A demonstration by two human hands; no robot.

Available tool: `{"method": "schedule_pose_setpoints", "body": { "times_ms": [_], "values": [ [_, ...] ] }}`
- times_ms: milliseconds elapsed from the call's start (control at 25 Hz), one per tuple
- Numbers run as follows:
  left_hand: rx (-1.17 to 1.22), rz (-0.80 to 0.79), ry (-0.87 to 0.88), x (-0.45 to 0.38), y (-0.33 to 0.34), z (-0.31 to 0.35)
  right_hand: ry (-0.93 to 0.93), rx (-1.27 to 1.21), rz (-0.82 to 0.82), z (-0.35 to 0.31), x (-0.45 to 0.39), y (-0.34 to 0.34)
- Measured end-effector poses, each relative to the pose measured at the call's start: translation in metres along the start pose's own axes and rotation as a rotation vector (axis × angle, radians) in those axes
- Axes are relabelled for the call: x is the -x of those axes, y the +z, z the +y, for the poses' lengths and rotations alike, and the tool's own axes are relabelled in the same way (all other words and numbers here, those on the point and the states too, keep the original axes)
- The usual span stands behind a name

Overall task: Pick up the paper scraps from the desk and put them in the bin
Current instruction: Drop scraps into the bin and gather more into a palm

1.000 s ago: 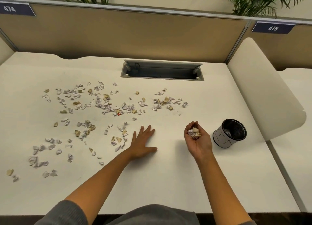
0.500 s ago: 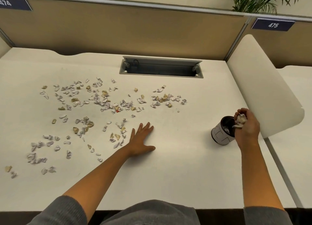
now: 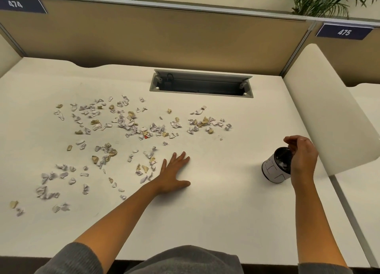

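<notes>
Several white and tan paper scraps [image 3: 131,127] lie scattered over the left and middle of the white desk [image 3: 216,212]. A small round bin [image 3: 274,170], white outside and black inside, stands at the right with scraps visible in it. My right hand [image 3: 303,158] hovers over the bin's mouth, palm down, fingers loosely bent, and I see no scraps in it. My left hand [image 3: 174,174] rests flat on the desk with straight fingers, just right of the nearest scraps.
A grey cable tray opening [image 3: 201,86] is set into the back of the desk. A rounded cream divider panel [image 3: 329,113] rises right of the bin. A tan partition wall [image 3: 164,37] with number plates and plants runs behind.
My right hand carried a handful of scraps from mid-desk to the bin, turned over above it and let them go. The left hand stayed flat in place.
</notes>
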State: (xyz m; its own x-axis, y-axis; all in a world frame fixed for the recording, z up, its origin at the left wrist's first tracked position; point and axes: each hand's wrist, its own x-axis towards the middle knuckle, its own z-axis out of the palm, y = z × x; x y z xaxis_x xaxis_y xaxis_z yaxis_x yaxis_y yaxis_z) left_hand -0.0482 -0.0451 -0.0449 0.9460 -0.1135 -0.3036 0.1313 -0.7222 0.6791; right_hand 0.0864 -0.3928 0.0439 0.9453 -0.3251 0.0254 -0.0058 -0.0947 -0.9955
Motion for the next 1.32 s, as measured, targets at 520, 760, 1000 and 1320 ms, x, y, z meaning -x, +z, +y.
{"method": "schedule_pose_setpoints", "body": {
  "times_ms": [520,760,1000,1320],
  "values": [
    [-0.005,0.314,-0.079,-0.005,0.021,0.011,-0.045,0.190,-0.391,0.030,0.033,0.111],
    [-0.042,0.380,-0.054,-0.030,-0.005,0.021,-0.056,0.385,-0.465,0.055,0.023,0.141],
    [-0.015,0.348,-0.028,-0.057,-0.019,0.025,0.007,0.524,-0.549,0.067,-0.002,0.167],
    [-0.091,0.311,0.001,-0.110,-0.044,0.033,-0.049,0.606,-0.678,0.069,-0.028,0.207]
  ]
}}
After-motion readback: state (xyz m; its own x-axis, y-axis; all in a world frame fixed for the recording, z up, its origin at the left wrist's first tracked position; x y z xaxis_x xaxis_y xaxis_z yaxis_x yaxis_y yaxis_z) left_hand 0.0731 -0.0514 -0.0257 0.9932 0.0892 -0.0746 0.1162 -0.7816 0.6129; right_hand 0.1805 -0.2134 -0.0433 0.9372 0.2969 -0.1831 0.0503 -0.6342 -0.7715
